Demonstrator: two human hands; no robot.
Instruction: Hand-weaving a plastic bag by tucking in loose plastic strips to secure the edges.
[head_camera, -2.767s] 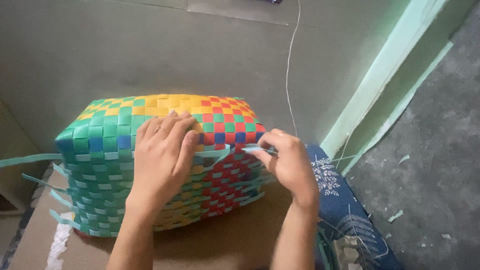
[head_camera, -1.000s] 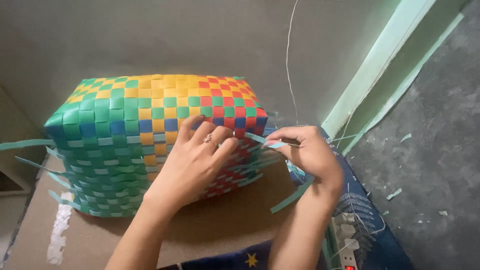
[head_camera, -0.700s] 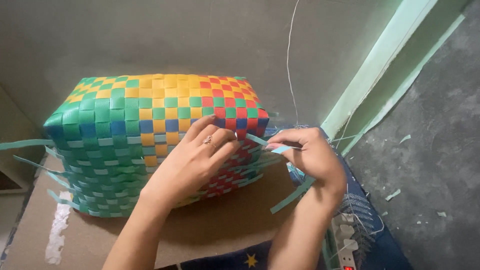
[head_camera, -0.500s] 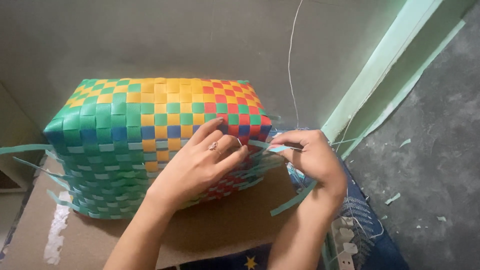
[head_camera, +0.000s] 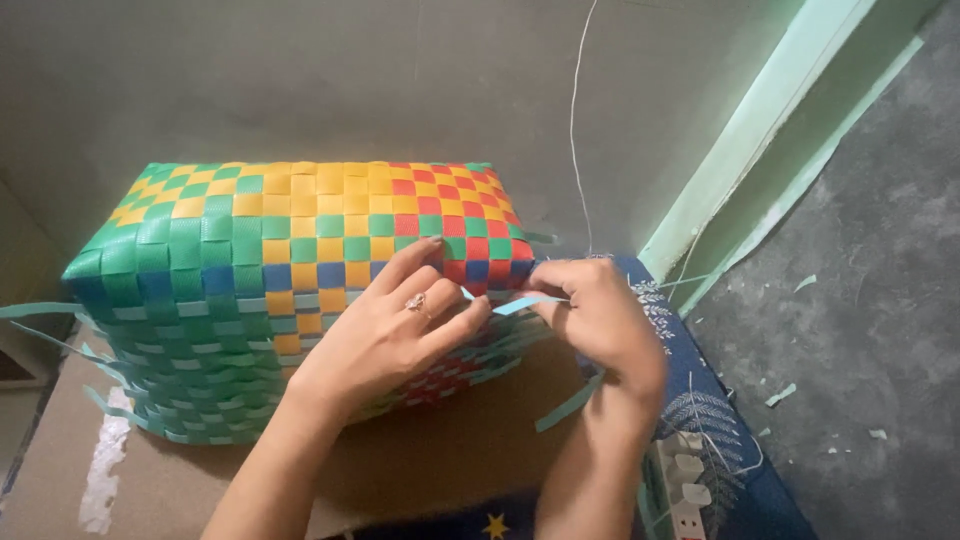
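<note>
Head view | left hand (head_camera: 400, 325) flat, open on woven basket (head_camera: 250, 260) | right hand (head_camera: 595, 310) pinching teal strip (head_camera: 525, 303) | cardboard (head_camera: 440, 460) beneath

A single camera sits on the person's head and looks steeply down and forward, close to the work. The woven basket (head_camera: 290, 290) fills the left and centre of the frame on a cardboard surface (head_camera: 450, 450). The forearms enter from the bottom edge. A grey wall (head_camera: 400, 80) spans the top, and the concrete floor (head_camera: 870, 300) takes the right side.
</note>
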